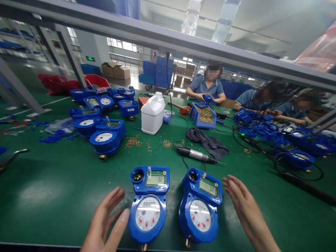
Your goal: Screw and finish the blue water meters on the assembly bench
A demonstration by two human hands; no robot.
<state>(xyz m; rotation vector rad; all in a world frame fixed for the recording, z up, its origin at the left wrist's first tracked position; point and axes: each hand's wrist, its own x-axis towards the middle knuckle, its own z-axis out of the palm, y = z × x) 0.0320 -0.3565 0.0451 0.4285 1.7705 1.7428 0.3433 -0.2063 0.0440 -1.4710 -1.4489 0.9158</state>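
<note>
Two blue water meters stand side by side in front of me, each with a round white dial and a small digital display. Beside the left water meter (148,206) is my left hand (109,217), fingers apart, its thumb close to the casing; whether it touches I cannot tell. To the right of the other water meter (201,206) my right hand (241,199) is stretched out with nothing in it. Behind the meters lies an electric screwdriver (195,154) with a thin bit pointing right. Small brass screws (133,141) are scattered beyond it.
More blue meters (105,138) are grouped at the left and right. A white jug (152,113), a blue bin (195,120) of brass screws and a dark cloth (208,141) are on the green table (65,189). Co-workers (206,85) sit opposite. A metal shelf beam (157,33) crosses above.
</note>
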